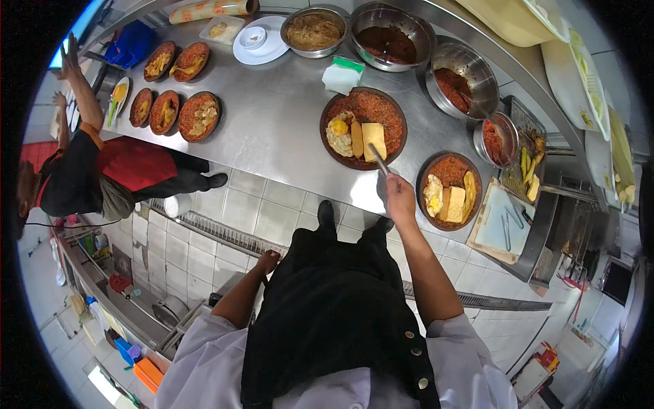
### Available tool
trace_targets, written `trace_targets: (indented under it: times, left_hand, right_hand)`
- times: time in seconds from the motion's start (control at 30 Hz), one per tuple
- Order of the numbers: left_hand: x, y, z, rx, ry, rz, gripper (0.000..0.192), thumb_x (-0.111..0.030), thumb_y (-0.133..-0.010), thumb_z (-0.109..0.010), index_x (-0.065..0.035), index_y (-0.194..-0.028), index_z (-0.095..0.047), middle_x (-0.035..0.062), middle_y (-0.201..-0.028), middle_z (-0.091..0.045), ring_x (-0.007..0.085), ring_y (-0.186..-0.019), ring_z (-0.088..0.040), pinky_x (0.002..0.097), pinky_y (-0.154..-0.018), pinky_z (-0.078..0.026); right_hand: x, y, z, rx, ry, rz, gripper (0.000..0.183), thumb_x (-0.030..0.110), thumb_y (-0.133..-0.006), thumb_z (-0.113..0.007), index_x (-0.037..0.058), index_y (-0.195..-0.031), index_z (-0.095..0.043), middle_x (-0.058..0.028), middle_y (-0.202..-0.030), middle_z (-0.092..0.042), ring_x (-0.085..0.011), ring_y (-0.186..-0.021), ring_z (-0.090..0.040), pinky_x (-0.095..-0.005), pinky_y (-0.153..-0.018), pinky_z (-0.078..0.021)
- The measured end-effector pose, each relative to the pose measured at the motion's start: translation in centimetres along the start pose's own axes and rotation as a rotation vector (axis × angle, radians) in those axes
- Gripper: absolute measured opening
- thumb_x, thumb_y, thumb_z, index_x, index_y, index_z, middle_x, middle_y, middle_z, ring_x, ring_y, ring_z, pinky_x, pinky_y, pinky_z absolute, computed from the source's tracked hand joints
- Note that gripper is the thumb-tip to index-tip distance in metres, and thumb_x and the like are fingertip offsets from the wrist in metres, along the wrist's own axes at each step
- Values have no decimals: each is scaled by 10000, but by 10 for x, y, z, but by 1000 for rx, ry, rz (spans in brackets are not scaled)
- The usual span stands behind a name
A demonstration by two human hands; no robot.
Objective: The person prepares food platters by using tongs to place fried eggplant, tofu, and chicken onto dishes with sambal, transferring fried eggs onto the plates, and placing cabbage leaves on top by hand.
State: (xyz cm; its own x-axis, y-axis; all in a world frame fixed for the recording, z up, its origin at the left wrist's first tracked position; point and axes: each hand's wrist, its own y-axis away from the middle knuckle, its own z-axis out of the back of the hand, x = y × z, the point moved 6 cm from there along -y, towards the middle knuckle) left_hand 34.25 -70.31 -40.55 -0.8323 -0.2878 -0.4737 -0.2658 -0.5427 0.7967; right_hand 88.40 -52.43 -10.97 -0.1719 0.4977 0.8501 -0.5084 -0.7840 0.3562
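Observation:
In my right hand (400, 197) are metal tongs (378, 158). Their tip touches or hovers just over a pale cheese-like slab (374, 140) on a large brown plate (327, 149). This plate also bears a fried egg (338, 137), a brown oblong piece (356, 139) and red sauced food (380, 107). To the right, a second brown plate (443, 225) carries a fried egg (434, 197), a similar slab (456, 203) and a yellow strip (468, 189). My left hand (267, 263) hangs low beside my black apron (332, 317); its fingers are partly hidden.
Several smaller filled dishes (198, 116) stand at the counter's left. Steel bowls of food (393, 43) line the back. A white cutting board (503, 220) holds more tongs. A co-worker (71, 174) stands at left, one arm raised. A napkin box (343, 74) touches the large plate.

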Motion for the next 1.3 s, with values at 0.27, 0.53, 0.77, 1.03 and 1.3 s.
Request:
trace_targets:
  times: [0.27, 0.53, 0.77, 1.03, 1.3]
  left_hand:
    - [-61, -23, 10, -32, -364, -574, 347, -95, -842, -725, -17, -1179, -698, 192, -1122, -714, 335, -986, -714, 431, -884, -589]
    - [-134, -41, 4, 278, 328, -5, 303, -196, -1071, -476, 22, -1221, -623, 143, -1036, -714, 236, -925, -707, 375, -815, -591]
    - [-217, -23, -18, 373, 106, -84, 317, -207, -1070, -468, 1, -1249, -628, 137, -1127, -702, 239, -982, -704, 389, -858, -589]
    - [-266, -26, -131, 277, -115, 0, 356, -288, -1020, -563, -24, -1232, -673, 178, -1178, -712, 321, -1035, -712, 420, -908, -576]
    - [-321, -12, -193, -18, -22, 68, 519, -460, -974, -628, -12, -1234, -661, 264, -1126, -733, 419, -1084, -705, 490, -891, -568]
  right_hand:
    - [114, 55, 60, 85, 556, 107, 426, 356, -1053, -516, -3, -1049, -745, -276, -907, -712, -474, -903, -684, -542, -814, -523]
    - [83, 11, 35, 147, 532, 164, 394, 322, -1053, -531, -16, -1241, -609, -275, -976, -705, -471, -911, -686, -570, -794, -540]
    - [91, 101, 273, -237, 294, 372, 361, 135, -1018, -631, -28, -1338, -597, -267, -1142, -706, -402, -1027, -707, -423, -893, -548]
    - [-59, -7, 536, -579, 530, 92, 393, 288, -1064, -559, 8, -1330, -626, -296, -999, -705, -455, -932, -703, -485, -771, -544]
    - [-91, -156, 597, -476, 592, 47, 424, 355, -1056, -554, 29, -1311, -647, -285, -1061, -715, -473, -1018, -677, -526, -874, -523]
